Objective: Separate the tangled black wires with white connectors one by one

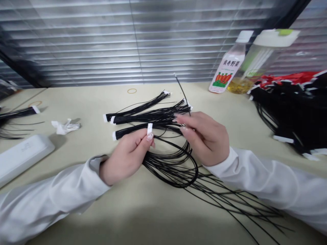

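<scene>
Black wire harness loops just below the view's centre, toward six o'clock. At nine lies a crumpled white scrap; at eight, the left hand pinches the harness's white connector between thumb and finger. Tied-looking bundles lie toward eleven. Past centre, near four, the right hand pinches one black wire, pale tip pointing to eleven. A labelled bottle stands at two.
</scene>
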